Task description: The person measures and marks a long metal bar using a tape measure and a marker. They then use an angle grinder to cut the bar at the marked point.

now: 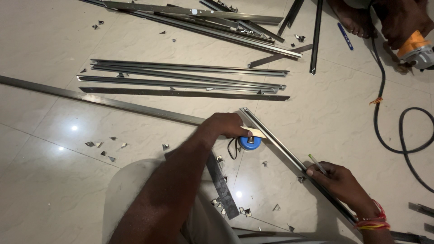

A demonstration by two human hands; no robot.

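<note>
The left hand [224, 126] is pressed down closed over a blue tape measure [250, 143] with its pale blade [254, 132] pulled toward the metal channel [289, 158], and the right hand [341, 180] is pinched round a green pencil [318, 164] with its fingers resting right on that same channel. The channel's long axis is run diagonally, from just past the left hand's fingertips down under the right hand and on beyond the wrist, so both hands are basically on it, the right one touching. Further out, more metal strips [185, 79] are laid on the floor [54, 180] well beyond the left hand, and someone else's hand with an orange power tool [415, 47] is off beyond the right.
</note>
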